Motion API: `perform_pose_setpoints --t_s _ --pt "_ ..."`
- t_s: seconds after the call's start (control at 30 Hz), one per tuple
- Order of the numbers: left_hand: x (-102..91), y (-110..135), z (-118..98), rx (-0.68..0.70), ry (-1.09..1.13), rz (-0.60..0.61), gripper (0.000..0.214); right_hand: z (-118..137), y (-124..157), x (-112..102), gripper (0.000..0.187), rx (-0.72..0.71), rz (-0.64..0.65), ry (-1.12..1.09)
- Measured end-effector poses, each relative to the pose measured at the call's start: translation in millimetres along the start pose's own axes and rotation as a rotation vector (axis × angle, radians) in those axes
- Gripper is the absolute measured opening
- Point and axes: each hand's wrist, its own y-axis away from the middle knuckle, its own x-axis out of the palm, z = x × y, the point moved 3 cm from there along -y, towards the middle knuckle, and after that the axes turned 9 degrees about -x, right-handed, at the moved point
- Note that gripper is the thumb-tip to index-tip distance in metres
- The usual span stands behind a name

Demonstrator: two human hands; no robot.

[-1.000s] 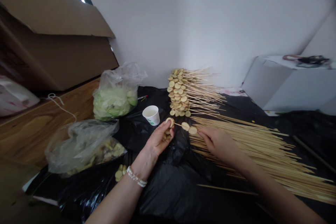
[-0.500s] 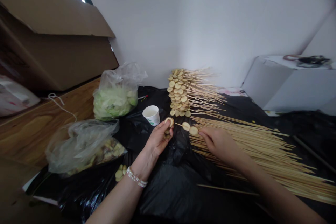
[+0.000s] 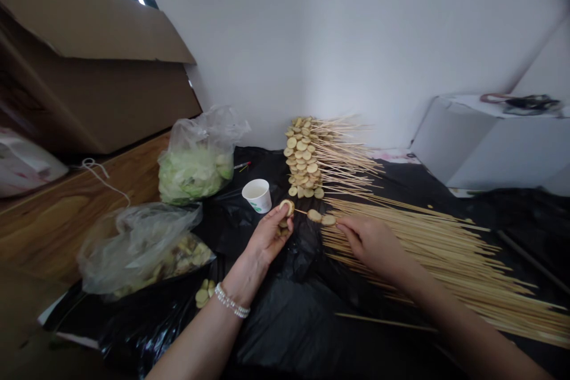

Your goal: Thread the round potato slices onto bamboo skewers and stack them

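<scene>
My left hand (image 3: 272, 230) pinches a round potato slice (image 3: 290, 208), with further slices tucked under its fingers. From the right, my right hand (image 3: 367, 237) is closed on a thin bamboo skewer (image 3: 301, 211) that carries two potato slices (image 3: 321, 218) just ahead of my fingertips. The skewer's tip reaches the slice in my left hand; whether it has gone through I cannot tell. Beyond my hands lies a stack of filled potato skewers (image 3: 305, 157), slices to the left and sticks to the right. Many bare bamboo skewers (image 3: 436, 255) lie under and beside my right forearm.
A white paper cup (image 3: 257, 196) stands by my left hand. To the left are a clear bag of pale green vegetable (image 3: 196, 160), a bag of cut pieces (image 3: 178, 255) and loose slices (image 3: 205, 293). Black plastic sheeting (image 3: 285, 320) covers the surface. A cardboard box (image 3: 102, 83) stands back left.
The two slices on the skewer have turned, now showing more edge-on. Both hands stay almost where they were.
</scene>
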Motion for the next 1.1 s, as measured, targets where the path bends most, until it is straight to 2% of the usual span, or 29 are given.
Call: perform_pose_setpoints --t_s 0.9,1.1 --pt "0.5 -1.9 0.3 -0.026 0.013 -0.021 0.006 0.3 1.8 1.4 0.03 -0.013 -0.023 0.05" --pt "0.9 -4.7 -0.9 -0.003 -0.023 -0.058 0.005 1.4 1.6 0.7 0.03 -0.018 -0.039 0.055"
